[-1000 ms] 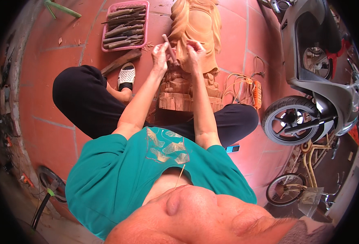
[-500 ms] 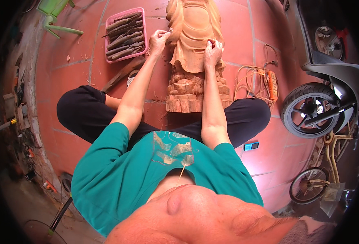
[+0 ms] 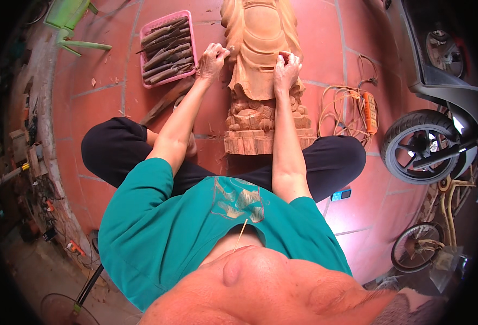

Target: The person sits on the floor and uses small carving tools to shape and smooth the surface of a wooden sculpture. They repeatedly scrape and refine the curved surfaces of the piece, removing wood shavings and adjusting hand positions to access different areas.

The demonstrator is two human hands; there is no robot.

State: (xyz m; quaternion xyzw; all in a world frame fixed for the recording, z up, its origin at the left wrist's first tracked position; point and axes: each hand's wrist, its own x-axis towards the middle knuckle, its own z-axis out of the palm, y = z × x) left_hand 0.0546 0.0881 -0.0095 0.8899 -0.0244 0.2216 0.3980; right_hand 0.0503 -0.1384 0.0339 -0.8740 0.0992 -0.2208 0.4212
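Observation:
A carved wooden statue, with a draped robe and a rounded belly, lies on the floor in front of me. Its carved base points toward my crossed legs, and its top runs out of view. At the statue's left edge is my left hand, fingers closed in a pinch. A tiny pale bit shows at those fingertips, too small to name. My right hand rests over the right side of the robe with thumb and fingers pressed together. Whatever it may hold is hidden.
Several dark-handled tools lie in a pink basket at the left, near a long wooden piece. An orange power strip with coiled cord lies right. A mobile phone, motorbike wheel and green chair stand around.
My left hand has come slightly nearer to me along the statue's left edge. My right hand stays at about the same spot on the robe. The whole view has shifted a little.

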